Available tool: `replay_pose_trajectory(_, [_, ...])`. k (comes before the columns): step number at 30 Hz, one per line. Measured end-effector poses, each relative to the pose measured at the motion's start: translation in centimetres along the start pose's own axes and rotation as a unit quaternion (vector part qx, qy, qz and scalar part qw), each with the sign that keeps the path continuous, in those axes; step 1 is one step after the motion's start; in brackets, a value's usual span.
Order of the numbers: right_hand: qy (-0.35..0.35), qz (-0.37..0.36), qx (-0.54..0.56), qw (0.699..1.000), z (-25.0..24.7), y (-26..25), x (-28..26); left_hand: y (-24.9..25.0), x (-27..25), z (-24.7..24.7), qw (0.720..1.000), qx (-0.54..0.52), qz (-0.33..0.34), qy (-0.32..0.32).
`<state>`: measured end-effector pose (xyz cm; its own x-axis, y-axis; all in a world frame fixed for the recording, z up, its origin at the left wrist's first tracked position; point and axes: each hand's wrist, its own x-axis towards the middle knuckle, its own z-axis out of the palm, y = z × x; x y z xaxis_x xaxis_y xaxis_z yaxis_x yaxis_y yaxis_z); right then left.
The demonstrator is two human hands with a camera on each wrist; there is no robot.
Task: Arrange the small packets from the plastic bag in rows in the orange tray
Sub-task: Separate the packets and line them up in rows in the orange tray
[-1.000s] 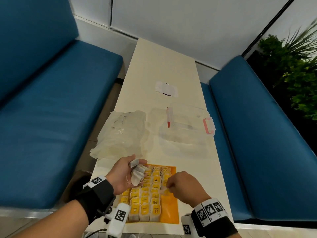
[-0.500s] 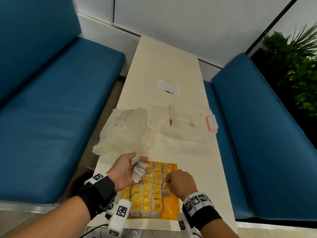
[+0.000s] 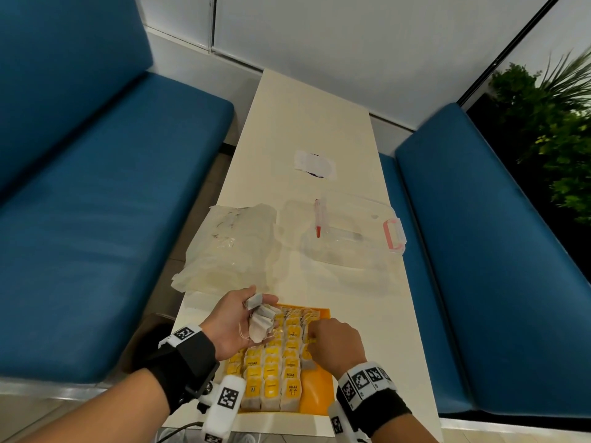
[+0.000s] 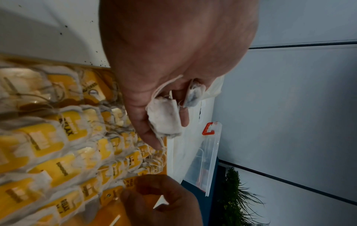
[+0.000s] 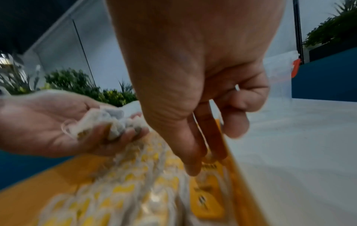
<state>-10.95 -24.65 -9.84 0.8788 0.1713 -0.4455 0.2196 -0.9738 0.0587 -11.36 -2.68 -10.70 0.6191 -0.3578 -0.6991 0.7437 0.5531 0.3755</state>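
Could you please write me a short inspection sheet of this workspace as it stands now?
Surface: long cream table, a white paper slip mid-table.
Job's things: orange tray at the near edge, its left columns filled with yellow-tagged packets; right strip bare. Plastic bag beyond it.
Clutter: clear zip pouch.
Hands: left hand holds several packets; right hand has fingertips down on the tray's rows.
Cables: one near the left wrist band.
Surroundings: blue benches, green plants.

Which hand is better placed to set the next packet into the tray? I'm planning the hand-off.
The right hand: it is already down at the unfilled right-hand row of the orange tray, fingertips on a packet there. The left hand is occupied, its grip cupping the spare packets above the tray.
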Motion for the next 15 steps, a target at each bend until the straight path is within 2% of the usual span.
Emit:
replay_pose_trajectory(3, [0.045, 0.0, 0.019, 0.999, -1.9, -0.4, -0.9, 0.1, 0.1, 0.1, 1.0, 0.001, 0.008, 0.003])
replay_pose_trajectory(5, [0.106, -0.04, 0.026, 0.993, -3.3, -1.2, -1.6, 0.0, 0.3, 0.1, 1.0, 0.002, 0.009, 0.008])
replay_pose_trajectory(8, [0.183, -0.204, 0.076, 0.959, -4.1, -3.2, -2.5, -0.1, 0.6, 0.3, 1.0, -0.019, 0.007, 0.005])
replay_pose_trajectory(10, [0.204, -0.291, 0.032, 0.934, -3.5, -4.5, -2.8, -0.1, 0.7, 0.6, 1.0, -0.016, 0.01, 0.007])
replay_pose_trajectory(12, [0.21, -0.307, -0.01, 0.928, -2.9, -5.2, -2.6, -0.3, 0.8, 0.8, 1.0, 0.004, 0.015, 0.012])
replay_pose_trajectory(15, [0.229, -0.278, -0.032, 0.932, -2.5, -5.4, -1.8, -0.4, 1.0, 0.9, 0.999, 0.01, 0.024, 0.019])
